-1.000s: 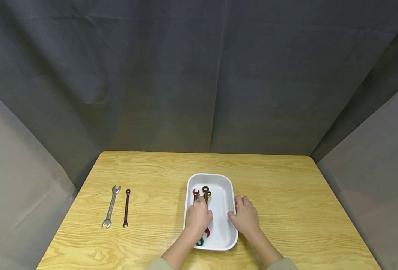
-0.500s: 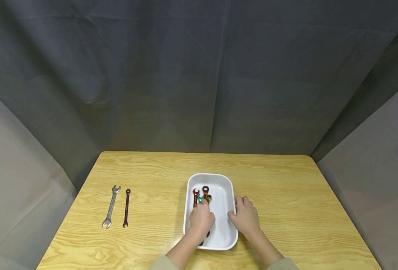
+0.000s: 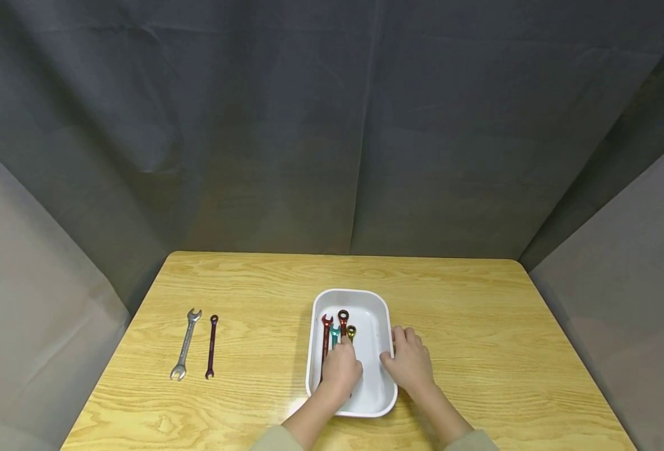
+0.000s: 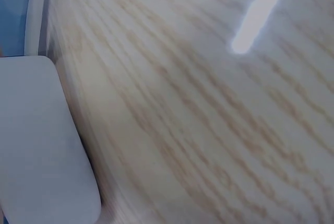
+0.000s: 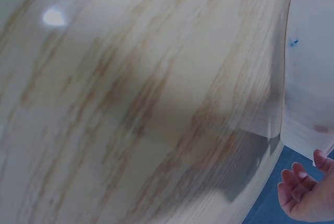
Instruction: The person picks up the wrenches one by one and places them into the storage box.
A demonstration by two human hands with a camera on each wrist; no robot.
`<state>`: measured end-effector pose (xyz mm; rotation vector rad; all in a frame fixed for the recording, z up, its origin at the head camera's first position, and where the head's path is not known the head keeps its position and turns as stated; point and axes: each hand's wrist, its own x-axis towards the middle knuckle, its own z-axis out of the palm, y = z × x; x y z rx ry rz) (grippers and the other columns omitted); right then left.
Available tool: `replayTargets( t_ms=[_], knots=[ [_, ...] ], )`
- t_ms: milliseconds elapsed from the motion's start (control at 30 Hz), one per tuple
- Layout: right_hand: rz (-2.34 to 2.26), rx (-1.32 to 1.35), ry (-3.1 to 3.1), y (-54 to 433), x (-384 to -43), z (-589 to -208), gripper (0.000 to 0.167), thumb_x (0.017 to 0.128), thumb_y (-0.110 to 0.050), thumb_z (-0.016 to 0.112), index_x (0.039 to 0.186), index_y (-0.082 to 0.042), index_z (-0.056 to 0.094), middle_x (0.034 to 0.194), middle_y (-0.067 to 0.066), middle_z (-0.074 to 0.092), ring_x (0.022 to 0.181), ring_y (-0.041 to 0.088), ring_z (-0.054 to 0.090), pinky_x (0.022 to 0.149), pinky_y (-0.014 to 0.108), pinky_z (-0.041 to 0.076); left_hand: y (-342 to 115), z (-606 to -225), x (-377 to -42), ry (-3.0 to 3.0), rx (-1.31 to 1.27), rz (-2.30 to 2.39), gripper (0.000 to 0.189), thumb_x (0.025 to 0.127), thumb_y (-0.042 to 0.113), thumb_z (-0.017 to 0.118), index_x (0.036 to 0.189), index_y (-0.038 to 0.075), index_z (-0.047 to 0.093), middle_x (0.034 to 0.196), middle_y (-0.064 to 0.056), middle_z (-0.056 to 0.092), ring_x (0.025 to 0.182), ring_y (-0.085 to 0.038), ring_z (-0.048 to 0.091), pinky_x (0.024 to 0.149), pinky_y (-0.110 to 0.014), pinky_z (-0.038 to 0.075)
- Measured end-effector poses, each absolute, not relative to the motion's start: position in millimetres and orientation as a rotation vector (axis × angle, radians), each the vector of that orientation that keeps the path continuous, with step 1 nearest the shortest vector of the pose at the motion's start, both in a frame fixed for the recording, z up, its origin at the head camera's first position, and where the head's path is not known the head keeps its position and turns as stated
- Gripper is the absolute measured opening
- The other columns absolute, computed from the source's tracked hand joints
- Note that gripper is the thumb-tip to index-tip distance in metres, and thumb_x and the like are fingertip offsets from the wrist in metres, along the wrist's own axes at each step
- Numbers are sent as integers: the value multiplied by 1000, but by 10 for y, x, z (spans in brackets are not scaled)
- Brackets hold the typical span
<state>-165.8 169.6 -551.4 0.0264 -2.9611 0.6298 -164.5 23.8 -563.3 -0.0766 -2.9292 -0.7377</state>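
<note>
A white tray [image 3: 373,401] holds several combination wrenches, laid side by side along its left half. My left hand [image 3: 340,369] reaches into it, fingers curled down around the yellow wrench [image 3: 351,331], whose ring end shows past the fingertips. To the left of it lie a red wrench with a dark ring end [image 3: 343,315], a teal wrench [image 3: 335,332] and another red wrench [image 3: 326,332]; the hand covers their lower parts. My right hand [image 3: 411,363] holds the tray's right side, thumb over the rim and fingers along the outer wall; in the right wrist view its fingers [image 5: 295,182] are bent.
On the table [image 3: 253,351], left of the tray, a silver open-end wrench [image 3: 186,344] and a slim purple wrench [image 3: 212,347] lie apart. Dark cloth [image 3: 275,156] hangs behind the table's far edge, and lighter cloth [image 3: 27,300] stands at the sides.
My left hand has shifted right and slightly nearer inside the tray. The yellow wrench has moved right, away from the dark-ended red one, and more of the teal wrench's head shows. My right hand is still.
</note>
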Motion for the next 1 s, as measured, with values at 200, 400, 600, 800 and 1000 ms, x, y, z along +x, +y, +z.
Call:
replayTargets(
  t_ms=[200,400,600,800,1000],
  knots=[
    [630,22,-2962,1694,-1661,-5515,36,70,-25,61,101,-8,52,97,12,51,88,30,51,70,44,42,260,-5634,-1625,-2959,-46,-812,30,64,2,65,90,-5,52,60,-16,58,53,-29,60,39,-35,42],
    [629,30,-2951,1703,-1660,-5522,36,70,-25,61,101,-8,53,95,12,51,87,30,51,69,45,43,262,-5645,-1615,-2937,-79,-795,28,63,1,66,87,-3,50,59,-15,57,52,-29,59,40,-35,42],
    [638,23,-2955,1697,-1657,-5509,35,70,-25,61,99,-8,53,96,12,51,88,30,51,70,45,42,259,-5624,-1617,-3004,-86,-770,40,62,4,71,96,-6,51,61,-14,56,53,-27,58,42,-34,44],
    [643,12,-2967,1697,-1662,-5516,35,70,-25,61,100,-8,52,96,12,51,87,29,50,70,44,42,267,-5617,-1612,-3031,-67,-726,47,60,9,76,97,-6,51,63,-14,57,55,-27,59,44,-35,45],
    [639,5,-2960,1703,-1667,-5534,37,70,-25,61,102,-8,52,96,12,51,89,29,51,70,44,42,285,-5621,-1610,-3032,-31,-704,45,60,9,77,95,-3,51,67,-16,58,56,-29,59,43,-37,45]
  ],
)
